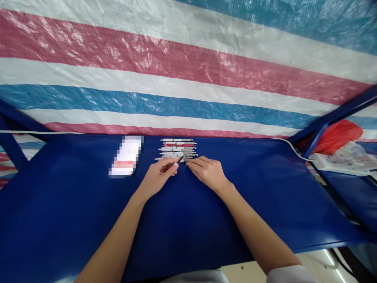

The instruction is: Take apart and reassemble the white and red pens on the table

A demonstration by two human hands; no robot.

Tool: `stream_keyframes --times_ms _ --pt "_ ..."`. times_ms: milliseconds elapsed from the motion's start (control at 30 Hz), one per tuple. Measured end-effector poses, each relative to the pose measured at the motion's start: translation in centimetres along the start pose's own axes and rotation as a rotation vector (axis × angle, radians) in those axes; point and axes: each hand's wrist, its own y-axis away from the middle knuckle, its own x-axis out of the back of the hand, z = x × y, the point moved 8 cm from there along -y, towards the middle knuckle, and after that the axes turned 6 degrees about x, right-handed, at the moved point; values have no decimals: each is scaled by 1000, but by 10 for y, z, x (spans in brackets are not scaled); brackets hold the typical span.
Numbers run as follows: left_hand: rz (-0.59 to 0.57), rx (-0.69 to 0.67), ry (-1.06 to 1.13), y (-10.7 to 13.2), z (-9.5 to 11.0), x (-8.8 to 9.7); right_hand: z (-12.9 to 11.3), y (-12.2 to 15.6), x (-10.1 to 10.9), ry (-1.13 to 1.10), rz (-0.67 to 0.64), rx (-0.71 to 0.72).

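Note:
Several click pens (176,149), mostly white and grey with one red pen (178,145) among them, lie side by side in a row at the back middle of the table. My left hand (160,171) is closed in a pinch on a thin pen (180,159) with a dark end, which slants up and to the right over the near side of the row. My fingers cover its other end. At the near right end of the row, my right hand (207,169) rests with its fingers stretched out. I cannot tell whether its fingertips touch the nearest pen.
Left of the pens a blurred-out phone-like flat object (126,155) lies on the blue table (73,212). A striped plastic sheet (176,86) hangs behind the table. On the right are a blue frame post (316,141), a white cable (294,149) and a red plastic bag (338,135).

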Motion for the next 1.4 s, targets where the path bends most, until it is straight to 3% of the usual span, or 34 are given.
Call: stream_keyframes --times_ms 433,667,767,833,933,1033,1100,1200,1400 --pt "60 90 6 -2 -1 5 5 8 0 280 25 176" --pt "78 99 31 -4 -7 7 7 7 5 228 32 176" --pt "76 79 44 -3 -7 5 10 7 10 78 45 105" --pt "66 56 49 -2 -4 3 16 7 17 -94 128 -15" --pt "52 19 52 0 2 0 32 11 20 -495 312 -305" --pt "47 -38 32 2 10 -4 40 18 5 -985 481 -601" --pt "46 -81 19 3 16 -8 36 19 -7 -1225 534 -724" --pt "51 -102 30 2 19 -13 27 18 -17 -1395 569 -768" --pt "112 -150 10 1 14 -15 26 23 -26 -1417 638 -773"
